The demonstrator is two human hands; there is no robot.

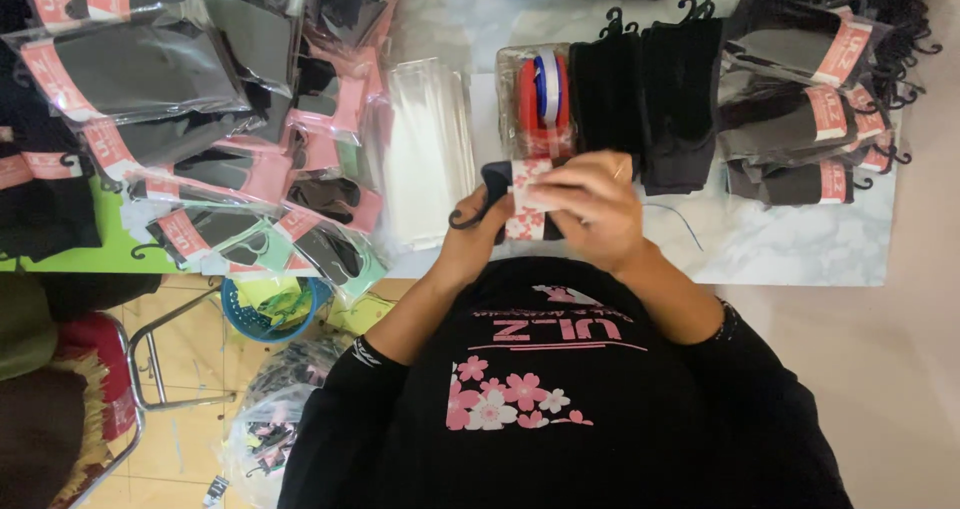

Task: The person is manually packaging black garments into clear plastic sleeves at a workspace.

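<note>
A black shirt with pink flowers [520, 399] filled the foreground. Above it, the left hand [475, 231] and right hand [595, 209] pinched a dark folded sock [497, 181] by its pink paper band [527, 204], over the white table [800, 239]. The sock looked soft, light and floppy, best held at the band.

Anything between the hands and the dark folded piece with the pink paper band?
Nothing visible. Both hands already hold it: the left hand grips the dark folded piece at its hook end, and the right hand presses the pink paper band around it, above the marbled table.
</note>
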